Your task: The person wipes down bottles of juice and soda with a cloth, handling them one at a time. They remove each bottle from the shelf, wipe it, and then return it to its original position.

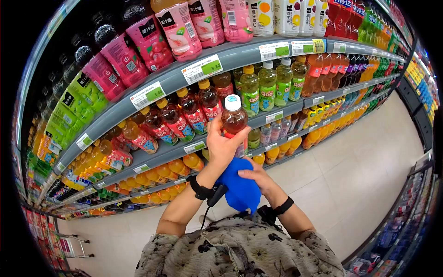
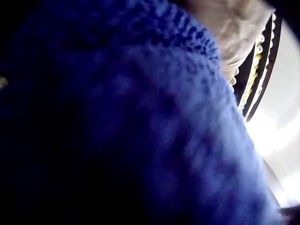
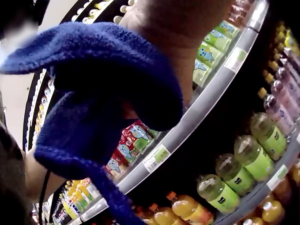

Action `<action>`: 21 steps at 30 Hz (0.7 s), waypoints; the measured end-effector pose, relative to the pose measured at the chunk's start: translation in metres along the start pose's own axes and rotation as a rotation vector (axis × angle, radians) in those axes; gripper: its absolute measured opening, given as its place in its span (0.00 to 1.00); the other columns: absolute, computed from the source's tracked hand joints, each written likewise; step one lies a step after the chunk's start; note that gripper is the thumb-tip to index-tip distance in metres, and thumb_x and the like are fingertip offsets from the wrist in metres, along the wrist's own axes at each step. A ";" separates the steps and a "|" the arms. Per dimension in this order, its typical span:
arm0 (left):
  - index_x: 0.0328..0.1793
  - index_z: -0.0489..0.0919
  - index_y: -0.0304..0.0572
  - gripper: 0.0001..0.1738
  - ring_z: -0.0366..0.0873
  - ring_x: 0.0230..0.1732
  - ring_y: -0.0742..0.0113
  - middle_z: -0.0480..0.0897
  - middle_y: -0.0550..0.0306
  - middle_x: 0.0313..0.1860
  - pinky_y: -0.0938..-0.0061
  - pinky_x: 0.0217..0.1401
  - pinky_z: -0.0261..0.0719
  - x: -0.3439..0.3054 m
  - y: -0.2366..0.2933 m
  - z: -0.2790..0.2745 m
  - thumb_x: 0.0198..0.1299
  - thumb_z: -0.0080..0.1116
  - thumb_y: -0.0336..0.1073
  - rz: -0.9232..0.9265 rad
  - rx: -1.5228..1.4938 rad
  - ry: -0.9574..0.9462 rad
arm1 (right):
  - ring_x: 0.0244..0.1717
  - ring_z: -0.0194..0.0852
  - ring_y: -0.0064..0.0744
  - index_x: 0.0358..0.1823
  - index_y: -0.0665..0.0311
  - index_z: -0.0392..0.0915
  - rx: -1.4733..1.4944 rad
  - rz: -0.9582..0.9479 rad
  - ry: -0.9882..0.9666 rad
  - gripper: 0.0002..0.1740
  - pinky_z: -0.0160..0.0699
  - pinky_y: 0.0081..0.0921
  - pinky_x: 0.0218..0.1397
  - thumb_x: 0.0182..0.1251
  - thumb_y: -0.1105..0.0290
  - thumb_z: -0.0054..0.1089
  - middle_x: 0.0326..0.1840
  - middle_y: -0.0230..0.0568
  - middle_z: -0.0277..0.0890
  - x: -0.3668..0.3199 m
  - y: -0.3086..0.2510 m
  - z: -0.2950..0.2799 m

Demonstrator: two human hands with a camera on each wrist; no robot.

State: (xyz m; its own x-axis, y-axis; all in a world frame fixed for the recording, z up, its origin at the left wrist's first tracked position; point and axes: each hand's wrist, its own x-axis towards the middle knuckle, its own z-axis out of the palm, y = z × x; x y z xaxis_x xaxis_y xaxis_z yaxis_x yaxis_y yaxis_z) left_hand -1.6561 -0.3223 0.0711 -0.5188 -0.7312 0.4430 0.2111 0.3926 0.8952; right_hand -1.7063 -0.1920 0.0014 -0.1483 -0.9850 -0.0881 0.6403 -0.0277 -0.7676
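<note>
In the head view my left hand holds a small drink bottle with a white cap and reddish-brown liquid, cap upward. Fingers wrap its far side and the thumb crosses its front. A bright blue fuzzy cloth hangs just below that hand. My right hand grips the cloth, thumb laid over its front. Blue cloth fills most of the left wrist view and hides the bottle. From the right wrist side, the cloth shows folds and a dangling strip, and the right hand reaches in behind it.
Shelves with a grey edge and price tags curve across the front. Red-labelled bottles and green-labelled bottles line the middle shelf, larger pink-labelled bottles above. Tiled floor lies right; another stocked shelf borders the aisle.
</note>
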 end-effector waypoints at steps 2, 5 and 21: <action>0.54 0.69 0.33 0.31 0.78 0.43 0.71 0.80 0.54 0.44 0.75 0.48 0.75 0.011 -0.007 0.000 0.44 0.71 0.33 0.113 0.307 0.049 | 0.47 0.75 0.28 0.59 0.63 0.62 0.099 -0.015 0.038 0.32 0.76 0.27 0.51 0.54 0.65 0.65 0.49 0.40 0.73 0.012 0.001 -0.002; 0.55 0.69 0.29 0.40 0.76 0.46 0.52 0.76 0.43 0.47 0.66 0.50 0.74 0.027 -0.001 0.000 0.37 0.74 0.43 0.069 0.337 0.046 | 0.46 0.75 0.28 0.60 0.63 0.62 0.095 -0.086 0.108 0.32 0.76 0.27 0.50 0.55 0.66 0.65 0.49 0.39 0.73 0.029 -0.009 0.000; 0.56 0.66 0.38 0.35 0.72 0.50 0.46 0.70 0.45 0.49 0.59 0.46 0.75 0.063 0.007 0.023 0.40 0.70 0.37 0.452 0.721 0.145 | 0.57 0.68 0.34 0.68 0.77 0.43 -0.082 -0.479 0.419 0.48 0.71 0.25 0.56 0.55 0.65 0.67 0.60 0.50 0.65 0.119 -0.011 -0.005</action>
State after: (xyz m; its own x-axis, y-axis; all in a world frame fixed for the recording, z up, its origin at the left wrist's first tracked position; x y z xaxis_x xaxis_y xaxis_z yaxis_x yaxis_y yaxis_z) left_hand -1.7067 -0.3531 0.1040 -0.3910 -0.4641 0.7949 -0.2310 0.8854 0.4033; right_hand -1.7344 -0.3083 -0.0040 -0.6964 -0.7160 0.0489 0.3726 -0.4190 -0.8280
